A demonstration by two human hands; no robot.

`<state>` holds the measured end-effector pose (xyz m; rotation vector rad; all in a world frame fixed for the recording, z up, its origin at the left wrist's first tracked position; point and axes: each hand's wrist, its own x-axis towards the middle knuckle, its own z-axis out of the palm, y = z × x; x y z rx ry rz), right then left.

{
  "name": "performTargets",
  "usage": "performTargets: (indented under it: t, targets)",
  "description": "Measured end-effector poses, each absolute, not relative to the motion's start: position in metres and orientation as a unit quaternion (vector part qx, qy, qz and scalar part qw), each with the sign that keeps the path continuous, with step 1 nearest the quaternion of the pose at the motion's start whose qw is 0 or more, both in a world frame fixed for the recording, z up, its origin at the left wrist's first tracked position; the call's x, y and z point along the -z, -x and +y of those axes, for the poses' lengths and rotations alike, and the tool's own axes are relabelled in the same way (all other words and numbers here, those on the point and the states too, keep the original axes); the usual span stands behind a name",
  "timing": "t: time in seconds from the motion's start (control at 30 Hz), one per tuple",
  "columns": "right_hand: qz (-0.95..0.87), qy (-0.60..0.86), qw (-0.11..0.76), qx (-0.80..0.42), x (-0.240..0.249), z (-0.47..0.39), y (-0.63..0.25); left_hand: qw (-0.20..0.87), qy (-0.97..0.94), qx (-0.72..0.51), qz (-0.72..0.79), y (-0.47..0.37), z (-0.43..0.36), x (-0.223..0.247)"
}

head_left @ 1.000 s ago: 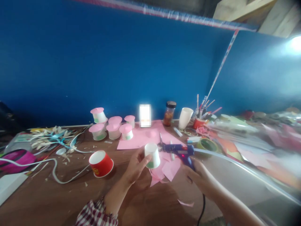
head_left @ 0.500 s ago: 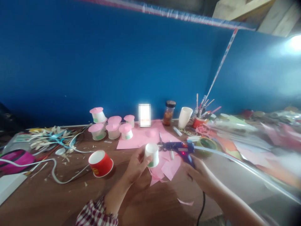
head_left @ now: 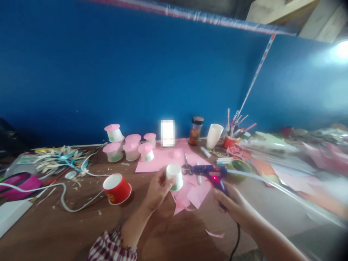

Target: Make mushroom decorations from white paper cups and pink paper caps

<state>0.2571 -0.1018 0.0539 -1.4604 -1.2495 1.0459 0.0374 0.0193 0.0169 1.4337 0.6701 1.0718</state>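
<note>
My left hand grips a small white paper cup with a green patch, its closed base facing up. In my right hand is a blue glue gun, its red light on and its nozzle pointing left at the cup, a short gap apart. A long clear glue stick sticks out of the gun's back. Beneath the cup and gun lie cut pieces of pink paper. Scissors rest just behind the nozzle.
Several paper cups topped with pink discs stand at the back left. A red paper cup is left of my left hand. A brown jar, a white cup and a pen holder line the back. Papers clutter the right.
My right hand has drawn the glue gun slightly right, away from the cup. The cup in my left hand has shifted a little left and up.
</note>
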Motion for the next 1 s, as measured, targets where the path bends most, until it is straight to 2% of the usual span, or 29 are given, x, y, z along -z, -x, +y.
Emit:
performTargets:
  t: [1.0]
  targets:
    - [-0.506,0.579,0.478,-0.424,-0.043,-0.097,-0.251,0.6,-0.59,-0.456,0.288,-0.038,0.019,-0.014]
